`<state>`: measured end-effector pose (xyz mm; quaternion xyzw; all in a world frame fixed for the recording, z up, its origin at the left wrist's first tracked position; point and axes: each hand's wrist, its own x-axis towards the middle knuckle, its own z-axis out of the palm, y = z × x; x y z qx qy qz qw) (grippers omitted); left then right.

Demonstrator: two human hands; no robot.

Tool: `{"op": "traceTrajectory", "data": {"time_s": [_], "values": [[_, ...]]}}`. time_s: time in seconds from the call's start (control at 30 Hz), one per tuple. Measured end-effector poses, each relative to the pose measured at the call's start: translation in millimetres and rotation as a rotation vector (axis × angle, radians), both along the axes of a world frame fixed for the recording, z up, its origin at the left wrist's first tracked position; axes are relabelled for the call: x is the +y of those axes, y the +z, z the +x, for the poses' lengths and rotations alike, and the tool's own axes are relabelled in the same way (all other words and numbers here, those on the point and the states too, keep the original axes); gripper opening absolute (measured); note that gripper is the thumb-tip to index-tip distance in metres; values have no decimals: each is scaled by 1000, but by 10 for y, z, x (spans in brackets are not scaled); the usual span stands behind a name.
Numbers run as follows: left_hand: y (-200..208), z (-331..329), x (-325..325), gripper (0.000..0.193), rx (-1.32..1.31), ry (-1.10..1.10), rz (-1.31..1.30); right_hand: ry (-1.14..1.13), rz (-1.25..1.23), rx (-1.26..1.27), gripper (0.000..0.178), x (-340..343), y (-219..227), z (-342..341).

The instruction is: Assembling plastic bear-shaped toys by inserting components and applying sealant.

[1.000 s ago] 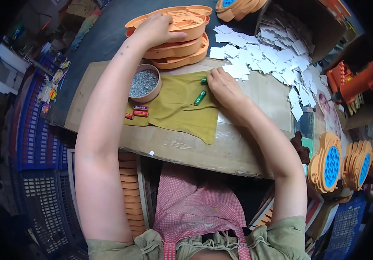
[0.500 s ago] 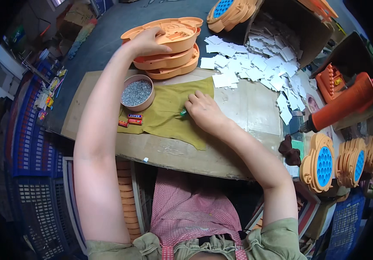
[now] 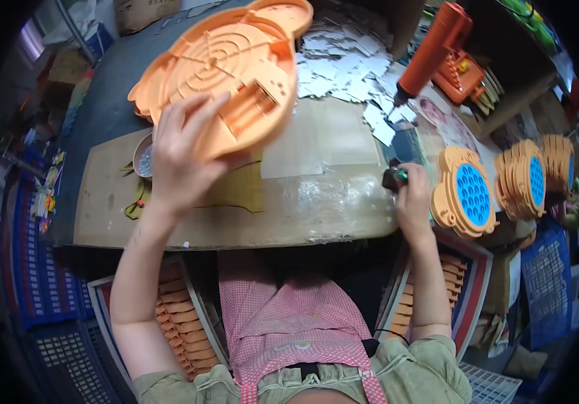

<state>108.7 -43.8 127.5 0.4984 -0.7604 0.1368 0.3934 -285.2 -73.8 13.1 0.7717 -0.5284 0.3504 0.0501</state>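
Tilted up over the left of the table is a large orange plastic toy shell [image 3: 212, 50], with ring-shaped ribs and a rectangular compartment inside. My left hand [image 3: 182, 151] grips its near edge, thumb and fingers closed round it. At the table's right, my right hand [image 3: 414, 202] pinches a small green piece [image 3: 400, 174], its exact kind too small to make out. A dark brown cloth piece [image 3: 390, 179] lies against those fingertips; whether it is held too, I cannot tell. Partly behind my left hand are a bowl of small metal screws [image 3: 145, 163] and an olive cloth [image 3: 239, 192].
Loose white cards [image 3: 343, 60] are heaped at the back. An orange power screwdriver [image 3: 430, 57] hangs tip down at the right. Orange shells with blue dimpled discs [image 3: 471, 192] stand along the right edge. Crates of orange parts [image 3: 182, 320] flank my lap.
My left hand has lifted the top shell off the stack and brought it nearer, tilted. My right hand has moved from the olive cloth to the right side, by the brown cloth. The view has shifted.
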Motion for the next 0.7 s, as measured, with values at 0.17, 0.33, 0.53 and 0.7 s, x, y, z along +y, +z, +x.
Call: {"op": "traceTrajectory", "data": {"time_s": [0.17,0.33,0.53,0.7], "values": [[163,-492,474,83,297,-292,247,-31,81,292,28,120,-239,-420],[167,-713,599,75,737,-436,681,155,-62,-356,34,405,507,9],[13,-883,537,57,803,-385,738,561,-528,-210,27,770,1067,1050],[83,-938,451,56,845,-387,804,531,-608,-456,30,271,1110,1103]]}}
